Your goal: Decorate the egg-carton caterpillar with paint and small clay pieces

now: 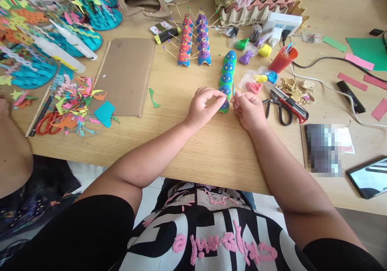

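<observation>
A row of blue and green painted egg-carton cups (228, 67) with small faces stands upright in front of me. My left hand (208, 104) is at the near end of the row, thumb and index finger pinched together; anything between them is too small to make out. On the other side of the row, my right hand (246, 106) holds a thin blue stick (234, 89) between thumb and fingers. Behind are a red row (186, 41) and a purple row (203, 41) of similar cups, with pins stuck in them.
Scissors (281, 108) and a red cutter (293, 106) lie right of my right hand. Beyond are clay bags, a red cup (282, 59) and a power strip (282, 23). Cardboard (123, 75) and paper scraps (75, 106) lie left. Another person's arm (13, 142) is at the left edge.
</observation>
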A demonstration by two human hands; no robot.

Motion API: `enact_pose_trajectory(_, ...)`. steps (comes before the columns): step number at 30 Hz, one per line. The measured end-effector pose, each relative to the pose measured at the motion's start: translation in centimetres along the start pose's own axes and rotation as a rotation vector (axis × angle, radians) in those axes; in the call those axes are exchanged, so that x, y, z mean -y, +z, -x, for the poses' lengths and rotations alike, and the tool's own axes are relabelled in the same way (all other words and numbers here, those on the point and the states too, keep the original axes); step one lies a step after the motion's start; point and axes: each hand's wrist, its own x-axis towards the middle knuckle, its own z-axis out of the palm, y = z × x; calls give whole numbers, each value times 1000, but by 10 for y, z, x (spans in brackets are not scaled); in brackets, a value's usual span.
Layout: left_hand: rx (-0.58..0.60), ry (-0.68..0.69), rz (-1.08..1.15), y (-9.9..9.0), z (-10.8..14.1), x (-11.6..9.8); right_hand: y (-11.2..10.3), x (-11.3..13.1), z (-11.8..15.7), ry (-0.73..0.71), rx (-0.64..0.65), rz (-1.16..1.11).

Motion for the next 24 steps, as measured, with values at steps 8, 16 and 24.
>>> enact_pose_trajectory(8, -2, -32, -3, -1, 0, 0, 1, 3, 2, 21, 34, -47)
enact_pose_trajectory(16, 10, -56, -23, 0, 0, -1, 0, -1, -1, -4, 29, 6)
enact_pose_trajectory(24, 73, -22, -52, -1, 0, -5, -2, -4, -3, -40, 13, 28)
